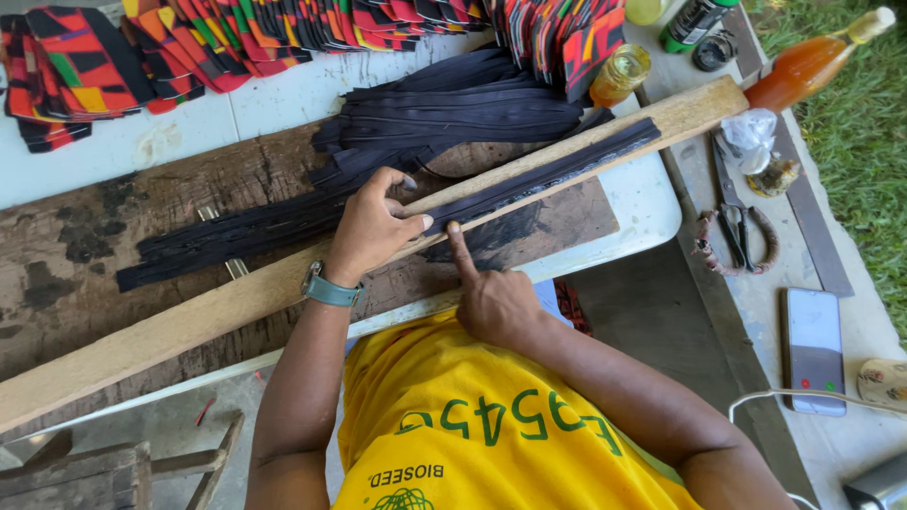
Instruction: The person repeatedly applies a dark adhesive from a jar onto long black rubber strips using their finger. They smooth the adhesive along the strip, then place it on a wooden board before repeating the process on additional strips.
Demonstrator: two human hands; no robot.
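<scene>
A long wooden plank (189,316) lies diagonally across a worn, dark-stained board (57,283). A long black strip (557,170) runs along the plank's upper part. My left hand (373,227), with a teal watch on the wrist, sits on the plank and pinches the strip's near end between thumb and fingers. My right hand (491,297) is just to its right. Its index finger is stretched out and presses on the strip, and its other fingers are curled. More black strips (227,236) trail to the left beside the plank.
A pile of black strips (463,104) lies behind the plank, with rows of red, black and yellow patterned fabric pieces (236,38) beyond. On a bench to the right are a yellow jar (619,76), an amber bottle (812,61), scissors (737,212) and a phone (812,349).
</scene>
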